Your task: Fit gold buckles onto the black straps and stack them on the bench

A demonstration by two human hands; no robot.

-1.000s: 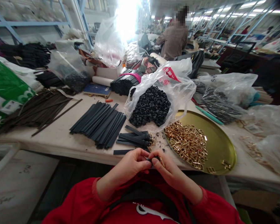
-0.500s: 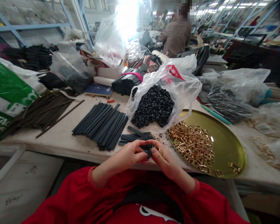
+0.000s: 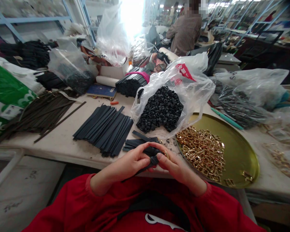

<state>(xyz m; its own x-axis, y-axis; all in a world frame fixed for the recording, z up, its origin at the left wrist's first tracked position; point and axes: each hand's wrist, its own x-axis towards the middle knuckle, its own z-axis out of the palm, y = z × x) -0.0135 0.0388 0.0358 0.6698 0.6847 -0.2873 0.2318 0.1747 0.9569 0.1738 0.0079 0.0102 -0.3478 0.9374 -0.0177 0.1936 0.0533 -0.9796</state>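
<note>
Our left hand (image 3: 131, 161) and right hand (image 3: 172, 164) meet just in front of the table (image 3: 62, 141) edge, both curled nearly closed, fingertips pinching a narrow black strap (image 3: 148, 162) between them; a gold buckle (image 3: 166, 155) shows at the right fingers. The strap's free end trails down toward our red sleeve. Just beyond the hands lies a small heap of straps (image 3: 140, 143), with the gold tray (image 3: 236, 151) of buckles to the right.
</note>
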